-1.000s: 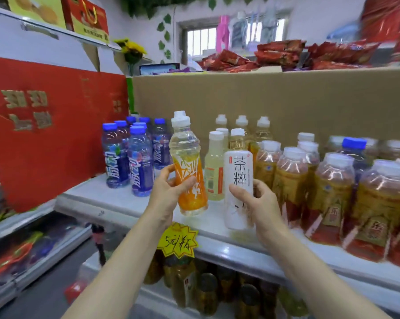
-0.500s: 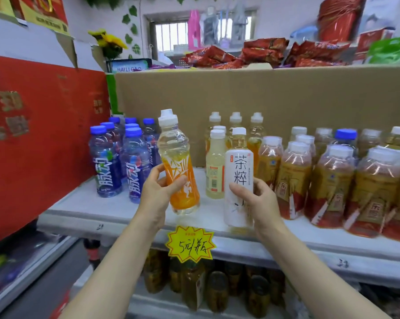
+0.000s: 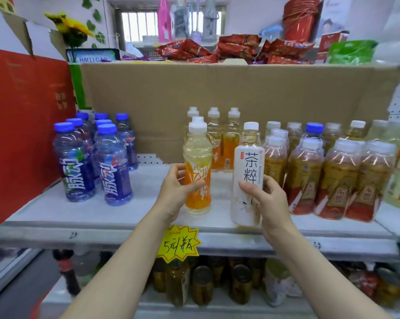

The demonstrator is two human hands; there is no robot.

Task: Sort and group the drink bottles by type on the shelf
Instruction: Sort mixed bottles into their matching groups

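Your left hand (image 3: 177, 192) has its grip wrapped round the waist of the orange-label sports-cap bottle (image 3: 197, 166), thumb across the front, fingers behind. The bottle stands upright at the front of the shelf (image 3: 102, 217); whether its base rests on the shelf or is just lifted, you cannot tell from here.

Your right hand (image 3: 269, 199) has its grip clamped on the white-label tea bottle (image 3: 247, 178), thumb on the front of the label, fingers curled round the right side. It is upright too, just beside the orange one, base at the shelf's front edge.

Why there: three matching orange-label bottles (image 3: 222, 143) stand in a row directly behind, against the cardboard backing (image 3: 217, 93). Holding the orange one low at the waist keeps it steady and lines it up with its own kind. The tea bottle has no visible match on this shelf, so holding it out front reads as taking an odd one out of the way.

The blue-cap bottles (image 3: 95, 157) are grouped at the left, well apart. The amber tea bottles (image 3: 332, 176) are packed at the right, with one stray blue-cap bottle (image 3: 314, 132) among them, not yet sorted.

A yellow price tag (image 3: 178, 244) hangs off the shelf lip below your wrists.

Judgement: sorting partly done; mind the tea bottle's base at the edge.
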